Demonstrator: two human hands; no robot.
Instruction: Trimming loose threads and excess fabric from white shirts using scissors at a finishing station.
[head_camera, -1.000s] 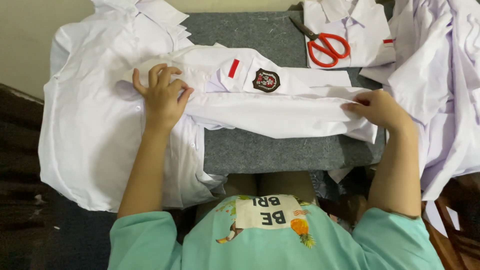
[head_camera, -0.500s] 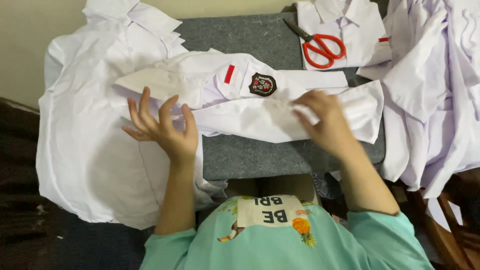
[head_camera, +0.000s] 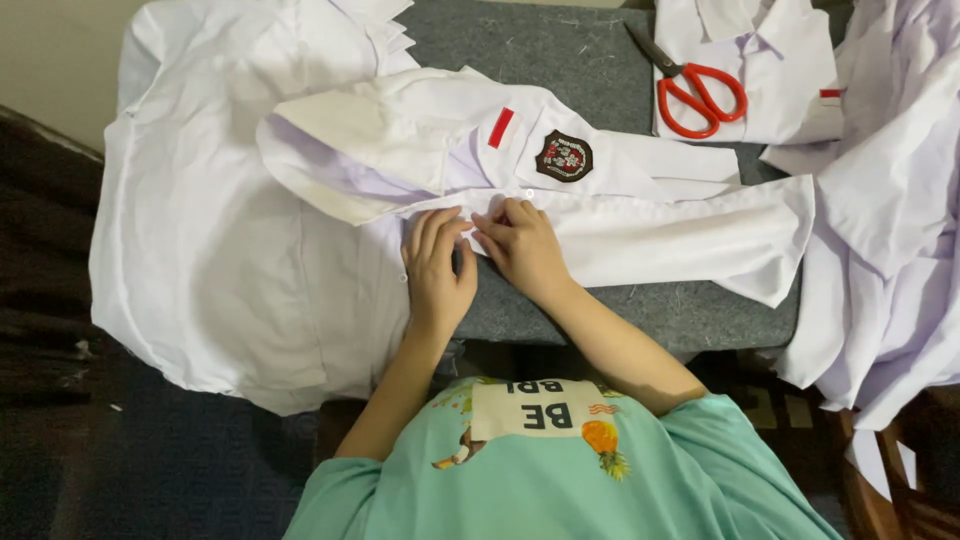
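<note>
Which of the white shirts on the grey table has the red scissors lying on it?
The folded white shirt at the far right corner; the red scissors rest on it. The badge shirt under both hands carries none.
</note>
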